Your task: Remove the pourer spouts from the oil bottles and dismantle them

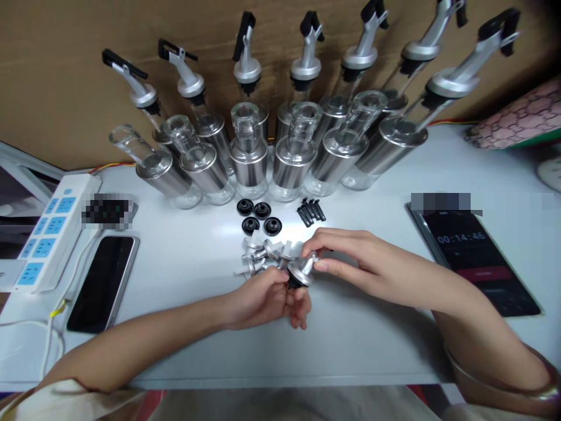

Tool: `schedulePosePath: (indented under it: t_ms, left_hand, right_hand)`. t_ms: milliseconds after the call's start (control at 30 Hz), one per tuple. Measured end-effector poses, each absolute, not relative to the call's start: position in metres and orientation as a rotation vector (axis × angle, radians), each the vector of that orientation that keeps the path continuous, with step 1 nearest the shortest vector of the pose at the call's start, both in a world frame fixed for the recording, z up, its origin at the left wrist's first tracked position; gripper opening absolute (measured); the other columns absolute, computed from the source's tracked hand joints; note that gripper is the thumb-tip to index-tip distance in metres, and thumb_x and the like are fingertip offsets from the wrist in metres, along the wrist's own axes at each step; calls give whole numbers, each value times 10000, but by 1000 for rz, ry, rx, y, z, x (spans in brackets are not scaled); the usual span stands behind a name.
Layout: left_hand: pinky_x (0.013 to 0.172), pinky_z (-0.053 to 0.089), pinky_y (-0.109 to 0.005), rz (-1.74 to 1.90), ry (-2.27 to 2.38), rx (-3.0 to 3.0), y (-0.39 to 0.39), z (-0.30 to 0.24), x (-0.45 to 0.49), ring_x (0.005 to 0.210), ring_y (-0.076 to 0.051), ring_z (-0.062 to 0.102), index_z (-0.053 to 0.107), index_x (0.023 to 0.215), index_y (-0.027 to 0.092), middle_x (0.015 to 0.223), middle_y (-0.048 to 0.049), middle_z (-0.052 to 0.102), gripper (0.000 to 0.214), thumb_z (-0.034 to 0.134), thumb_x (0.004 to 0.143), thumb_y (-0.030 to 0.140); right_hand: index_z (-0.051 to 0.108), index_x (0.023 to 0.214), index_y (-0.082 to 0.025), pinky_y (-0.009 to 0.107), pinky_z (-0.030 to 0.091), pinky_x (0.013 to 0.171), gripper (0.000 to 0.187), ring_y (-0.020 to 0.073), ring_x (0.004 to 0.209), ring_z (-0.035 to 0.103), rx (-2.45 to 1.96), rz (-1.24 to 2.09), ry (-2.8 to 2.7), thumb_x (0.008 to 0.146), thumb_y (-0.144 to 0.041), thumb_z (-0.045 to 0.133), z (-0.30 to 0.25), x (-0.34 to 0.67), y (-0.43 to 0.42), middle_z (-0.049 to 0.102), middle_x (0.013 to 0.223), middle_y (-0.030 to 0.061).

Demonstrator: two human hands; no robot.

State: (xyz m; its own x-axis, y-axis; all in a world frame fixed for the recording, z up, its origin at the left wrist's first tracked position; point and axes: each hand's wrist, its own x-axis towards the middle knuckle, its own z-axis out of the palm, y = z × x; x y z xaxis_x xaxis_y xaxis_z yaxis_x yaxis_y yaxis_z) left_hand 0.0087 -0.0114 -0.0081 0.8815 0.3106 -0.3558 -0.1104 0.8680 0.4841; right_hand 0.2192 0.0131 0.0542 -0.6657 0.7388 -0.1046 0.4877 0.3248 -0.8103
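Looking down from the head cam, you've got a small silver pour spout (303, 271) with a shiny flared collar and a black ribbed-looking base, held tilted just over the table (372, 351), roughly midway along the front edge. Left hand (267, 304) is gripping the black end, fingers loosely curled; right hand (339, 254) has the silver neck pinched between thumb and fingers. Elbow room's decent: plain tabletop runs from the hands to the front edge, and more between the bottles (249, 161) and the back right corner. Tightest side is just beyond the hands, with silver parts (269, 250), four black discs (262, 210) and some black levers (312, 211). Surface is glossy pale grey, power strip (44, 234) along the left edge, brown board (197, 17) behind.
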Motion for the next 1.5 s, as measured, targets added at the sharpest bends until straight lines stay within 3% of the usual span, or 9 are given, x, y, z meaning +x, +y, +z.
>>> schedulePosePath:
  t_ms: [133,267,667,1100,1500]
  left_hand:
    - [686,343,-295,224,409,426,-12,-12,7,618,-130,506,396,660,185,663,-3,561,378,436,811,529]
    - [658,338,-297,222,376,430,-13,-14,8,664,-152,535,458,706,169,714,-38,605,424,410,838,569]
    - [680,335,-313,231,439,426,-13,-12,8,646,-148,537,528,786,149,696,-28,588,366,527,824,513]
    - [658,350,-308,213,467,473,-14,-14,10,537,-118,473,465,686,167,580,-2,526,533,322,874,645]
    - [566,342,-275,226,463,512,-13,-10,10,549,-104,513,552,824,139,681,-33,619,422,528,852,560]
  right_hand:
    - [616,1054,-196,320,447,820,225,190,920,616,-1127,1188,-2329,966,-325,454,52,220,14,670,1014,64]
    - [624,1032,-193,318,455,781,209,188,867,623,-1130,1161,-2353,957,-315,471,50,220,13,678,971,64]
    - [649,1042,-204,296,469,783,174,172,867,647,-1113,1108,-2339,929,-275,537,55,223,12,699,970,43]
    - [667,953,-196,289,471,723,150,164,773,634,-1129,1078,-2323,911,-289,557,57,219,11,704,878,39]
    - [657,944,-197,257,448,679,119,140,719,610,-1165,1107,-2339,897,-252,562,57,219,8,682,818,15]
